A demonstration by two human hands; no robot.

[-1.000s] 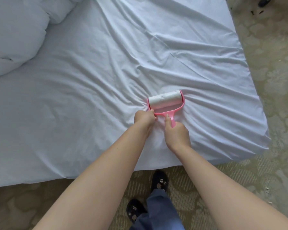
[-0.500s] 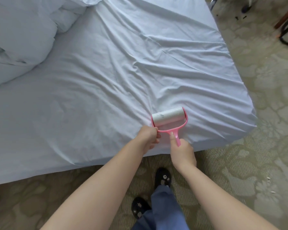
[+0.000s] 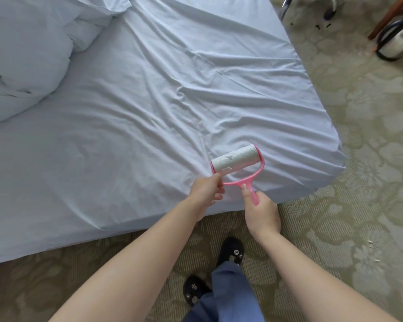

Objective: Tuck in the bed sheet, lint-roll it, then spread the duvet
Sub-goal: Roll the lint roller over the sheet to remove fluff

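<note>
Lint roller now sits lower-centre-right of frame, on the bed sheet close to the bed's near edge; approx 1 s ago it was further in toward the mattress middle, so the person has drawn it back toward themselves w/ the stroke nearly run out. Right hand is clenched round the pink handle, one finger laid along the neck. Left hand pinches the left end of the pink frame by the roll, as it did a sec ago. Roll paper looks grubby w/ grey specks, so probably picking stuff up. Sheet is still creased in ridges fanning toward the right corner. Duvet is bunched upper left, not yet spread. Judgement: mid lint-roll step; next pass likely starts beside this lane.
</note>
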